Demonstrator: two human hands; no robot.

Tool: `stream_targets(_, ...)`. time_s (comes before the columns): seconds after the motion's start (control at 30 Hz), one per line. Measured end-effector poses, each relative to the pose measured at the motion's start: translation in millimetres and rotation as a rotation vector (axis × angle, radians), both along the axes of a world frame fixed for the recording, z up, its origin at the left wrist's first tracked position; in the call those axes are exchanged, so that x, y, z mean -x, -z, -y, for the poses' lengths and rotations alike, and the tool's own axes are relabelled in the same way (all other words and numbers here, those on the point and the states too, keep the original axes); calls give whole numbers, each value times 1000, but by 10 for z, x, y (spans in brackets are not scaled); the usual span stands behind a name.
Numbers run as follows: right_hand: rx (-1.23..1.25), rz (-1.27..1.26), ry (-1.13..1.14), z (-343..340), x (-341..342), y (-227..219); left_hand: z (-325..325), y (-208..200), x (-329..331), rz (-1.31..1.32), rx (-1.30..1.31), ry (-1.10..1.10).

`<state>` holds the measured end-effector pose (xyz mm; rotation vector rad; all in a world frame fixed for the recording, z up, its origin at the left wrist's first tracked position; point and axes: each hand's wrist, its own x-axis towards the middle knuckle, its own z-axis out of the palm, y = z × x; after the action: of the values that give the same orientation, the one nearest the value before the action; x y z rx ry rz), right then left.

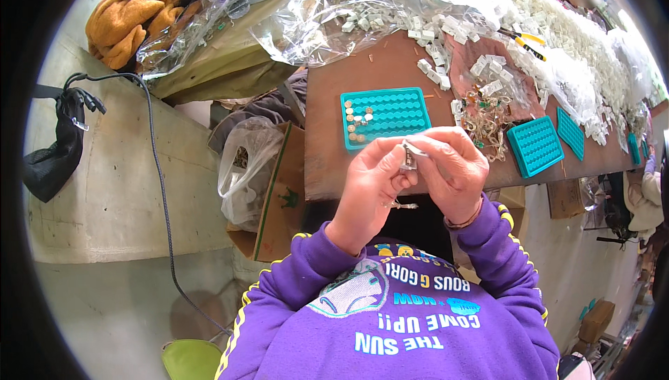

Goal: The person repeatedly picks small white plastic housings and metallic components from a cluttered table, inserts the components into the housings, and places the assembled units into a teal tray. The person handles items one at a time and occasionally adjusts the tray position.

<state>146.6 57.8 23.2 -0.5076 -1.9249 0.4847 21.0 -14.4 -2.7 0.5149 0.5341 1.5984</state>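
My left hand [376, 181] and my right hand [454, 169] meet in front of my chest, just over the table's near edge. Both are closed, with fingertips pinching a small silvery-white piece [410, 157] between them. Its exact kind is too small to make out. Below my left fingers hangs a thin, pale, shiny strip [403, 205]. Right behind my hands lies a teal tray [385, 92] with rows of round pockets. Several small round metallic pieces [352, 129] sit in its left pockets.
Tangled clear and gold-coloured bands [488, 119] lie on a reddish cloth to the right. Beyond are a heap of small white blocks [557, 32] and yellow-handled pliers [527, 43]. Teal trays [535, 146] stand at the right. A cardboard box [275, 195] with a plastic bag is at the left.
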Motion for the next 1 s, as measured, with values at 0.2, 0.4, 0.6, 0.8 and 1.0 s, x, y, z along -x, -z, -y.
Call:
stream_targets(0.2,-231,185,-246,-196,-114,-144,20,-50,-29,215,9,152)
stream_targets(0.4,-309,208,-257,-213,-79,-131,4,-54,-50,253,130,123)
stream_targets(0.6,-284,229,-253,-213,-90,-102,85,-22,-5,66,18,72)
stream_targets(0.8,-230,253,-262,-190,-94,-107,110,-24,34,-376,86,-99)
stream_targets(1.0,-245,269,-278,-212,-109,-84,92,-12,60,-323,141,0)
